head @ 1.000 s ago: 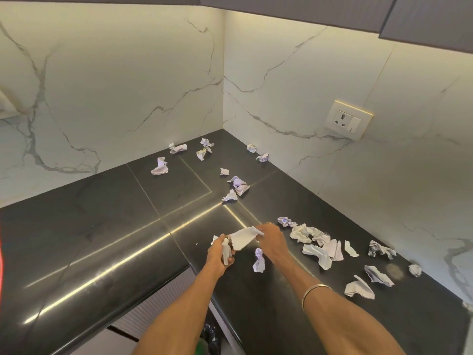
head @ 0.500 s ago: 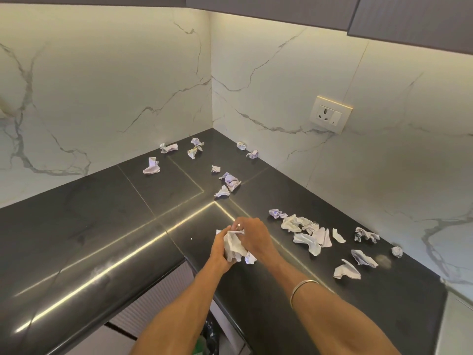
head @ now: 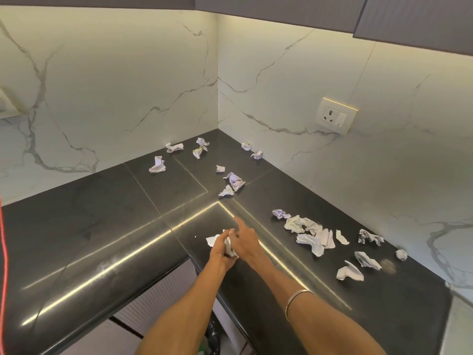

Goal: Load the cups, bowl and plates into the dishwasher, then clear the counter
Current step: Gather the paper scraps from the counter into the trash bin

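Nearest the camera, two bare forearms reached in over the inner corner of the L-shaped black counter [head: 84, 226], where its rounded front edge turned; a thin metal bangle [head: 294, 301] ringed the right forearm. The left hand [head: 220, 249] was curled around a wad of crumpled paper [head: 228, 245], one white corner poking out to its left, and it held this just above the counter close to that inner corner. The right hand [head: 247, 242] lay against the same wad from the right, its forefinger stretched out toward the back corner; whether its other fingers pinched the paper could not be told. To the left of the hands the counter ran bare and glossy along its front edge, broken only by bright seams and light reflections, leaving wide open room there. To the right, along the right-hand wall edge, lay a cluster of paper scraps [head: 311, 233], with more loose scraps [head: 349, 271] nearer the front and a small paper ball [head: 401, 254] close to the wall. Beyond the hands, past the seam crossing, sat a middle group of scraps [head: 234, 183], well apart from the hands. Farthest, in the back corner, further scraps [head: 199, 148] lay scattered near both marble walls, and a wall socket [head: 335, 115] was set in the right-hand wall above the counter.
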A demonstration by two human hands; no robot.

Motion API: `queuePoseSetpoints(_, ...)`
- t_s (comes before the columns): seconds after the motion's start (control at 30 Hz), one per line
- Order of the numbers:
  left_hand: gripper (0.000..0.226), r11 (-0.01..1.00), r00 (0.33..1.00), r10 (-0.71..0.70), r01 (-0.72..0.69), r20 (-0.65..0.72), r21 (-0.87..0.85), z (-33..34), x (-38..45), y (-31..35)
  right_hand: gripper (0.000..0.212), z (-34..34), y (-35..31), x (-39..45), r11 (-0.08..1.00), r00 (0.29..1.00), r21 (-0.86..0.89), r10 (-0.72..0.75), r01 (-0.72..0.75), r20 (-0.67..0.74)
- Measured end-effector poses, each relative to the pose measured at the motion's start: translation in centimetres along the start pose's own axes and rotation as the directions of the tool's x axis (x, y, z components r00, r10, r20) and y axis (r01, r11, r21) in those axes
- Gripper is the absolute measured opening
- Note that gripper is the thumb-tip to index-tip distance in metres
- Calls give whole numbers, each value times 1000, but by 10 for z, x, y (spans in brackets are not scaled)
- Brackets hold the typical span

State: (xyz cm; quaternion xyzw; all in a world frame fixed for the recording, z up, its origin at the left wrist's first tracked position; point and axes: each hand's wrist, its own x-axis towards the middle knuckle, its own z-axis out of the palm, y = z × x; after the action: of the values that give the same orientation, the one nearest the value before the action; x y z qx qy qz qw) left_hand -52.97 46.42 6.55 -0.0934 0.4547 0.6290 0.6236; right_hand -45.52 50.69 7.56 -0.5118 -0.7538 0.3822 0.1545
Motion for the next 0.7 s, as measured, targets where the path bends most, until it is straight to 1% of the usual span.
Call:
queuePoseSetpoints(0.07,18,1000,1000,-1,1,28,12,8,0,7,45,-11,0,-7,989,997,149,-14,25,-70)
queuePoseSetpoints(0.17,25,999,998,49,-49,39,6,17,-1,16,28,-31,5,-15,973,974,205,-59,105,-218)
queuePoseSetpoints(0.23,20,998,998,65,-65,-6,-15,16,3,21,26,-39,16,-13,978,962,187,-38,91,-270)
queuePoseSetpoints(0.33,15,994,1000,8,-8,-5,-108,8,11,21,24,-51,36,-11,999,951,32,0,10,-308)
queuePoseSetpoints(0.37,16,994,1000,-7,7,9,-105,6,12,18,25,-55,41,-11,1000,959,-7,3,-6,-283)
queuePoseSetpoints(0.43,16,998,999,-25,27,31,-55,5,13,11,30,-53,49,-14,997,985,-78,5,-18,-173)
queuePoseSetpoints(0.57,14,998,997,-65,64,39,19,2,12,-8,48,-35,66,-22,975,999,-221,32,-25,25)
queuePoseSetpoints(0.63,9,996,997,-55,52,46,67,-1,11,-13,52,-28,76,-27,972,998,-236,24,-10,56)
queuePoseSetpoints(0.7,9,995,998,-49,45,50,93,-4,10,-15,44,-27,84,-33,985,1000,-169,16,-15,9)
